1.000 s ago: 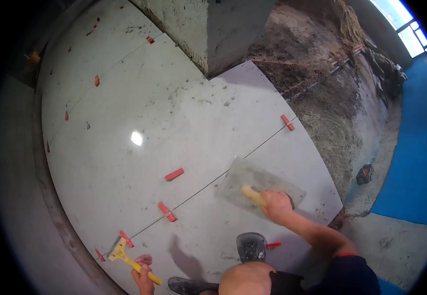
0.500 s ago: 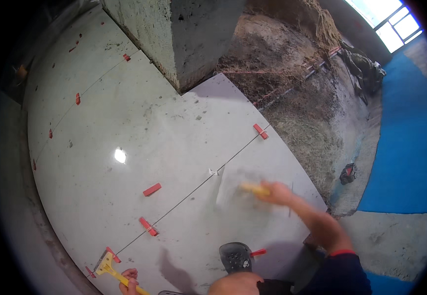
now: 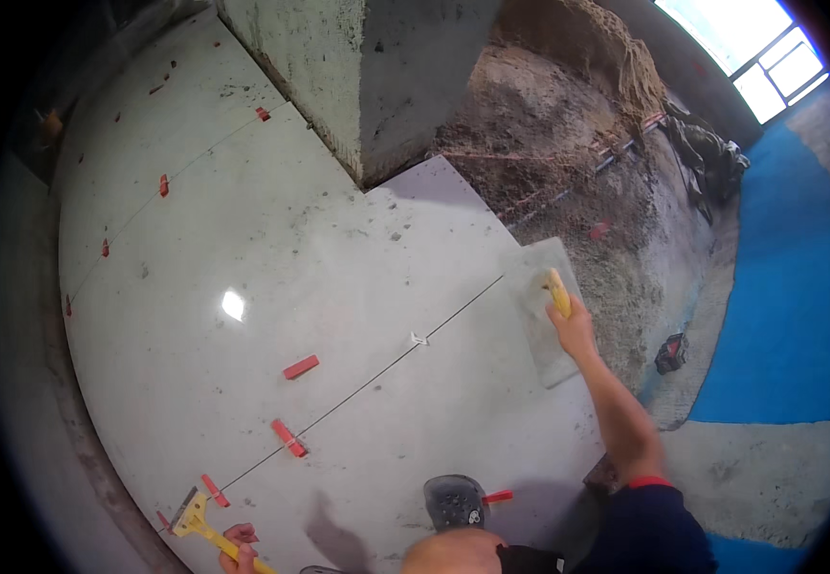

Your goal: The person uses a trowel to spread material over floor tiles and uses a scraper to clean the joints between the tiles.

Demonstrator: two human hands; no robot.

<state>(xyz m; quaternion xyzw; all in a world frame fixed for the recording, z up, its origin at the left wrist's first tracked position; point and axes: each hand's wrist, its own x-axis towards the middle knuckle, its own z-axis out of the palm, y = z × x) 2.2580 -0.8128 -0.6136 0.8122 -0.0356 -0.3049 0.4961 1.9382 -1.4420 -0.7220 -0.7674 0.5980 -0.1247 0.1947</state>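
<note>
My right hand (image 3: 575, 330) grips the yellow handle of a float (image 3: 541, 344) with a broad pale plate. The plate hangs over the slab edge, by the far right end of a dark seam between large pale floor tiles (image 3: 338, 277). Low at the left, my left hand (image 3: 239, 547) is closed on the handle of a yellow scraper (image 3: 195, 518); its blade is beside a red tile-levelling wedge (image 3: 215, 491). Another red wedge (image 3: 288, 438) sits across the seam, and a white levelling clip (image 3: 419, 340) stands in it. A loose red wedge (image 3: 301, 367) lies on the tile.
A concrete column (image 3: 367, 86) rises at the tile's notched edge. Sand and mortar (image 3: 549, 115) lie beyond the tiles, with a blurred red piece (image 3: 599, 230) over them. Blue sheeting (image 3: 778, 287) covers floor at right. My grey clog (image 3: 455, 501) stands on the tile near another red wedge (image 3: 498, 496).
My right hand has swung the float up and right to the tile edge. The red wedge at the seam's far right end is gone from there; a red blur shows over the mortar.
</note>
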